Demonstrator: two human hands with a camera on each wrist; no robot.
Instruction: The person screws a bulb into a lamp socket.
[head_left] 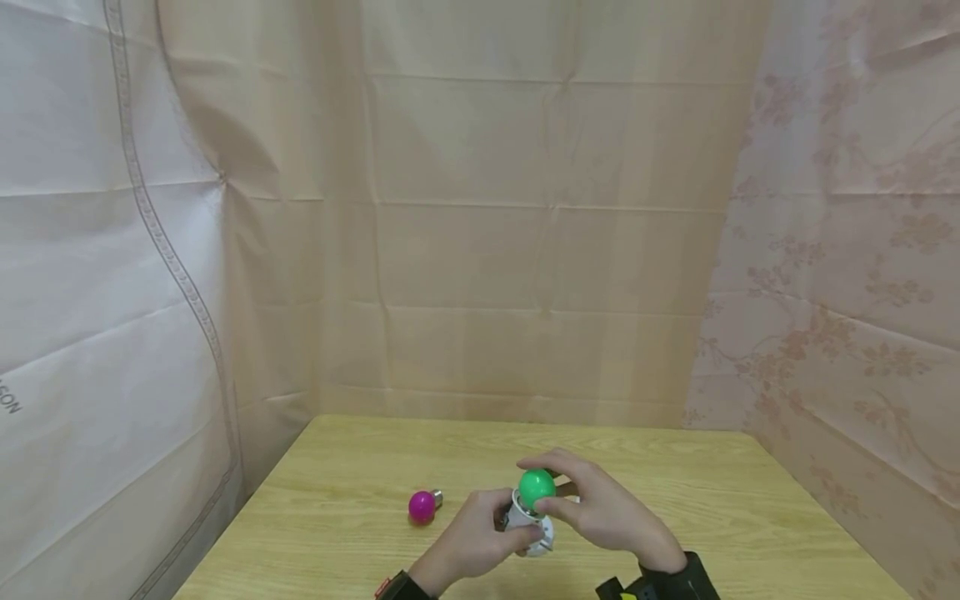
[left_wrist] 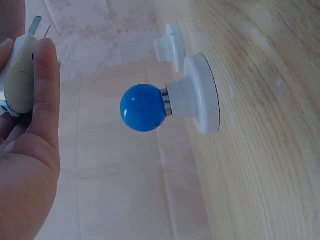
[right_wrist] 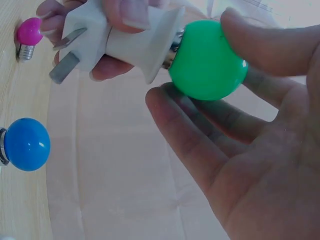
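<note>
My left hand (head_left: 476, 537) grips a white plug-in bulb socket (right_wrist: 142, 40) whose flat metal prongs stick out at one end. At its flared mouth sits a green bulb (head_left: 536, 489), with part of the metal screw base showing between globe and rim in the right wrist view. My right hand (head_left: 600, 504) holds the green globe between thumb and fingers. How deep the base reaches inside is hidden. In the left wrist view, a blue bulb (left_wrist: 143, 107) stands in a round white lamp holder (left_wrist: 202, 95) on the table, some metal still visible.
On the wooden table (head_left: 337, 467), a magenta bulb (head_left: 422, 507) lies on its side left of my hands. A second white lamp holder (left_wrist: 175, 46), without a bulb, stands beyond the blue one. Cloth curtains (head_left: 525, 250) enclose the table's back and sides.
</note>
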